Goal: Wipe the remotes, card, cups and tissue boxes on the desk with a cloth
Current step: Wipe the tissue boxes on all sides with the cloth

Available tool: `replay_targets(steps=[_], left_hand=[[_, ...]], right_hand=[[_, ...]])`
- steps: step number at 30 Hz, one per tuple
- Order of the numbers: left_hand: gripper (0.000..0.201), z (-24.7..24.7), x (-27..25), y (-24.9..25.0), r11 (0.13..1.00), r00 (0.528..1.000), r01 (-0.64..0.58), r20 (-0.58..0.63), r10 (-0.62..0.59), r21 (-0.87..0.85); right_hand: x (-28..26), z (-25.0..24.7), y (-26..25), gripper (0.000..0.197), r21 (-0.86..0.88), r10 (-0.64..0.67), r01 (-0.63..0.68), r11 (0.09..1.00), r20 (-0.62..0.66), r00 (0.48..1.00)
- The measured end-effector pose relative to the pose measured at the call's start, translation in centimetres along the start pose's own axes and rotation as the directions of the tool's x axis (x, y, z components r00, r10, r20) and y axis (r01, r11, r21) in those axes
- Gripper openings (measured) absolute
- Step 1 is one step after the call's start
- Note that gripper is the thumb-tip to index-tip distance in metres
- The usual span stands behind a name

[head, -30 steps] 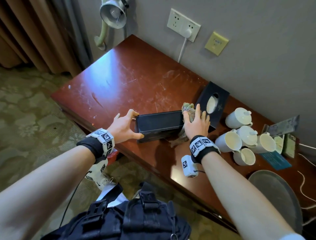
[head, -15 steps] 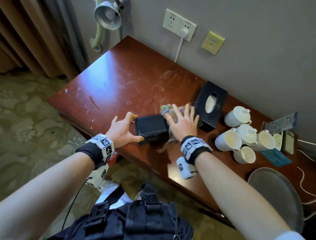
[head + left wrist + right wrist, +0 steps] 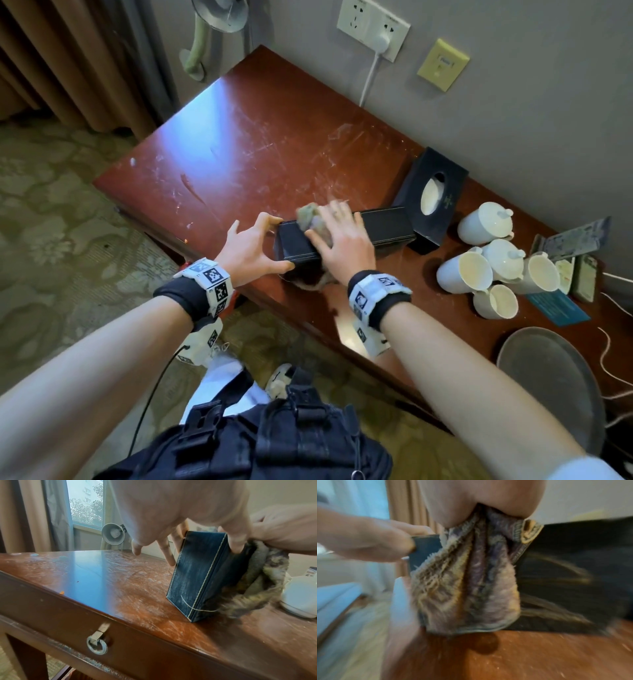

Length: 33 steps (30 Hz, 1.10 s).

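— So where's the box (image 3: 346, 236) now?

— Lying on its side near the desk's (image 3: 260, 144) front edge, long way along that edge. The cloth (image 3: 310, 217) has travelled along its top: a second ago it sat at the box's right end, half a second ago mid-length, and now it's almost at the left end.

— And the hands?

— Right hand (image 3: 342, 240) lies flat on the cloth, fingers spread, pressing it down onto the box rather than gripping it. Part of the cloth hangs over the box's near face down to the desk, plain in the right wrist view. It's blurred there, so I'd judge the stroke is in full swing. Left hand (image 3: 250, 250) has stayed put: thumb on the near side, fingers round the far side, clamped on the left end to brace it.

— What does that mean for the job?

— One full pass over the top looks nearly done. The cloth is about to meet the left thumb, so the next move will probably be a return stroke, or turning the box for another face. Its end face, seen from the left wrist, looks dusty.

— What about everything else?

— Second box (image 3: 431, 202) stands tilted just beyond the first one's right end, by the desk's back edge. Cups (image 3: 486, 253) cluster farther right, and the card (image 3: 556, 308) and remotes (image 3: 585, 282) lie towards the right end. None of those is being touched.
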<state>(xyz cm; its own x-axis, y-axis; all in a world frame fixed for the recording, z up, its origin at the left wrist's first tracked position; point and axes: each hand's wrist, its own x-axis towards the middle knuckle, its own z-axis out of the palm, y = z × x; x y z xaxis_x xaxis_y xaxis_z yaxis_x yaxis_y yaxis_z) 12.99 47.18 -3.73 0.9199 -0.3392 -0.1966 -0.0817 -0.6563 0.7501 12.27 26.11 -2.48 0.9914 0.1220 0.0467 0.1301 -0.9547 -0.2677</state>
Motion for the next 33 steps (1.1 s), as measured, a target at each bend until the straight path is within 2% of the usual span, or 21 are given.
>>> replay_targets(steps=[3, 8, 11, 14, 17, 19, 24, 27, 29, 33], left_hand=[[0.081, 0.4, 0.1, -0.6, 1.000, 1.000, 0.011, 0.004, -0.011, -0.024], [0.089, 1.0, 0.6, -1.5, 0.999, 0.998, 0.032, 0.047, -0.032, -0.002], [0.088, 1.0, 0.6, -1.7, 1.000, 0.999, 0.013, 0.032, -0.014, 0.015], [0.085, 0.3, 0.8, -0.5, 0.998, 0.999, -0.042, -0.015, 0.041, -0.054], [0.084, -2.1, 1.5, 2.7, 0.990, 0.994, -0.103, -0.056, 0.098, -0.101], [0.082, -4.4, 2.4, 5.3, 0.990, 0.990, -0.139, -0.027, 0.139, -0.014], [0.094, -7.2, 4.9, 10.8, 0.949, 0.989, -0.149, 0.053, 0.139, 0.278], [0.091, -6.2, 5.8, 13.5, 0.928, 0.989, -0.146, 0.025, 0.146, 0.343], [0.092, -5.7, 6.3, 14.8, 0.925, 0.992, -0.126, 0.037, 0.121, 0.358], [0.096, -6.0, 6.6, 15.4, 0.940, 0.973, -0.136, 0.219, 0.068, 0.312]], right_hand=[[0.5, -1.3, 3.2, 0.057, 0.047, 0.194, -0.193, 0.980, -0.021, 0.981], [0.4, -0.8, 2.2, 0.053, 0.123, 0.262, -0.251, 0.960, -0.080, 0.962], [0.2, -1.5, 2.6, 0.054, 0.150, 0.249, -0.241, 0.959, -0.042, 0.967], [0.3, -3.0, 3.0, 0.054, 0.227, 0.282, -0.273, 0.935, -0.008, 0.959], [0.8, -5.1, 3.3, 0.053, 0.377, 0.384, -0.359, 0.854, 0.008, 0.923], [1.0, -6.3, 3.2, 0.053, 0.489, 0.426, -0.382, 0.784, 0.023, 0.905], [1.4, -7.8, 0.9, 0.049, 0.759, 0.477, -0.286, 0.585, -0.037, 0.878], [1.4, -9.1, 1.0, 0.041, 0.850, 0.524, -0.214, 0.481, -0.083, 0.847], [1.4, -9.9, 1.6, 0.039, 0.878, 0.545, -0.201, 0.435, -0.079, 0.835], [0.5, -10.1, 3.2, 0.036, 0.874, 0.566, -0.237, 0.423, -0.051, 0.823]])
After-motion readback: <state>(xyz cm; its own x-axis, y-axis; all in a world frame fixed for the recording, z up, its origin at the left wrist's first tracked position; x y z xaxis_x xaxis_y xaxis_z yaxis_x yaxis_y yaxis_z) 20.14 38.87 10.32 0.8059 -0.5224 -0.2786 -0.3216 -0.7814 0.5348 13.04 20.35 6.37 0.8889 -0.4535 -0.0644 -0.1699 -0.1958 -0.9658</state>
